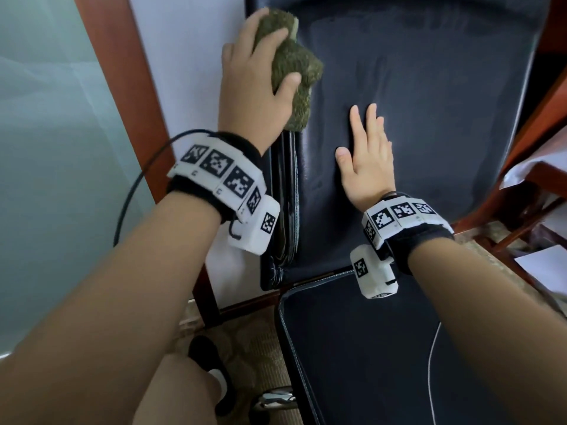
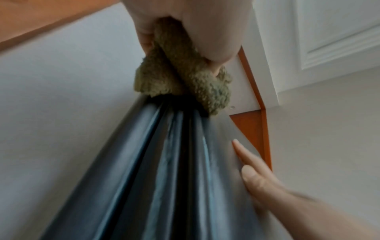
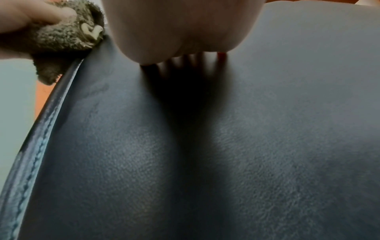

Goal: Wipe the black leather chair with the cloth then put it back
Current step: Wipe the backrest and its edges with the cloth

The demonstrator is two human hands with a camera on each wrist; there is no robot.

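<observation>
Against the left edge of the black leather chair [image 1: 429, 102], up on its backrest, the left hand [image 1: 254, 84] grips a bunched olive-green cloth [image 1: 294, 72], fingers curled round it and thumb pressed into its nap. The cloth sits over the stitched side seam of the backrest, part of it hanging down past the hand. From the left wrist view the cloth [image 2: 183, 78] is seen pressed against the top of the chair's folded side edge [image 2: 164, 162]. To the right and nearer, the right hand [image 1: 365, 161] lies flat on the middle of the backrest, fingers straight and slightly spread, holding nothing; the right wrist view shows its palm [image 3: 179, 29] down on the grained leather [image 3: 246, 146], with the cloth [image 3: 68, 35] at the far left edge. Both wrists wear white bands with black-and-white markers [image 1: 221, 173]. Below the backrest lies the seat cushion [image 1: 368, 348]. A white wall [image 1: 190, 56] and a reddish wooden frame [image 1: 122, 72] stand to the left.
</observation>
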